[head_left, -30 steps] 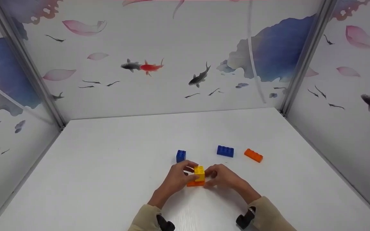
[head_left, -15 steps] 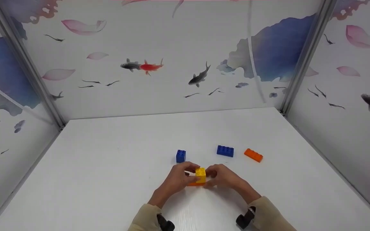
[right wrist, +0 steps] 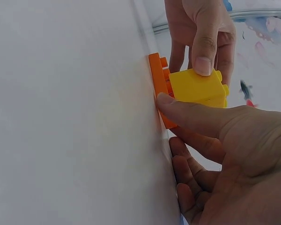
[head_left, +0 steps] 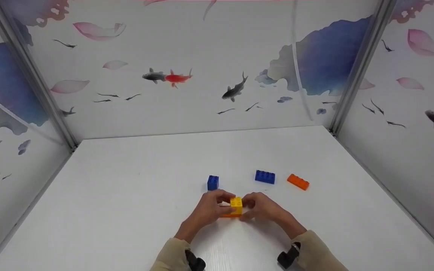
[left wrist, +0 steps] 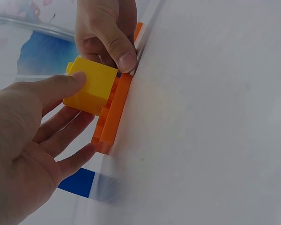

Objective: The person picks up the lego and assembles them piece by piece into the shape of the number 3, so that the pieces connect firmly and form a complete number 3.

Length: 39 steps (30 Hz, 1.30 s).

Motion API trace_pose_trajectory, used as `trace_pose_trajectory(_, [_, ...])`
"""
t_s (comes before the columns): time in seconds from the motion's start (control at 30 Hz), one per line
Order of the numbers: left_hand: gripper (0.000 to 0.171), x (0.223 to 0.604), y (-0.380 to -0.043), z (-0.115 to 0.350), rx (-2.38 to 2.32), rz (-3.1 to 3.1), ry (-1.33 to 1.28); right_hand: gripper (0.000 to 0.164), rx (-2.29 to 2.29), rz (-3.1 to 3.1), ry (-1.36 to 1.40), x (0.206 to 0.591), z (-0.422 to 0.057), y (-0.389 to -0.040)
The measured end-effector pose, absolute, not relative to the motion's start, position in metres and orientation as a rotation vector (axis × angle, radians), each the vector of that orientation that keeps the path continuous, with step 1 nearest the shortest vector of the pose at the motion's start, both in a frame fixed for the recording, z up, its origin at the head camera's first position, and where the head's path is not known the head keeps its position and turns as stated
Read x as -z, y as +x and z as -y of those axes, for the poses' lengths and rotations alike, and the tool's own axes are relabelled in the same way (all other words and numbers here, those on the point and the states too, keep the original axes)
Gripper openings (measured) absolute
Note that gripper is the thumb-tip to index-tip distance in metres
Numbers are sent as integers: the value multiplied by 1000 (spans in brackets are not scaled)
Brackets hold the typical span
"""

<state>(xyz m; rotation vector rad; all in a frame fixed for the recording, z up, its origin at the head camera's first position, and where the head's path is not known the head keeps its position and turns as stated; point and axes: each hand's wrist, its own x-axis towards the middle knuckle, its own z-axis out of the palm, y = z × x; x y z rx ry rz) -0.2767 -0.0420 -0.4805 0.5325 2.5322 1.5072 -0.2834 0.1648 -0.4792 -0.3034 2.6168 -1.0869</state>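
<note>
A yellow building brick (head_left: 236, 205) sits at the right end of a flat orange brick (left wrist: 113, 117), over its studs. My left hand (head_left: 210, 207) pinches the yellow brick between thumb and fingers, its little finger near the orange brick's left end. From the right, my right hand (head_left: 263, 208) holds the end of the orange brick; in the right wrist view its thumb (right wrist: 192, 112) presses the orange side, next to the yellow brick. In the left wrist view, bare studs show on the orange brick left of the yellow one.
Just beyond my left hand stands a small blue brick (head_left: 213, 182). Farther right lie a flat blue brick (head_left: 265, 177) and a second orange brick (head_left: 298, 181). Printed panels (head_left: 187, 109) wall in the white table (head_left: 126, 195) at the back and sides.
The yellow brick has shifted slightly right and lower over the orange brick, moved by my left hand. My right hand has stayed nearly still; the other bricks have not moved.
</note>
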Motion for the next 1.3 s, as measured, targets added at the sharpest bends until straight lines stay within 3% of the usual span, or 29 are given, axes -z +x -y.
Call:
trace_pose_trajectory(1.03, [25,474,-287,42,-1424,-2563,562,39,1101,-2582,-317,478,-165,-285])
trace_pose_trajectory(1.3, [25,473,-285,40,-1393,-2580,592,26,1229,-2536,-516,480,-171,-286])
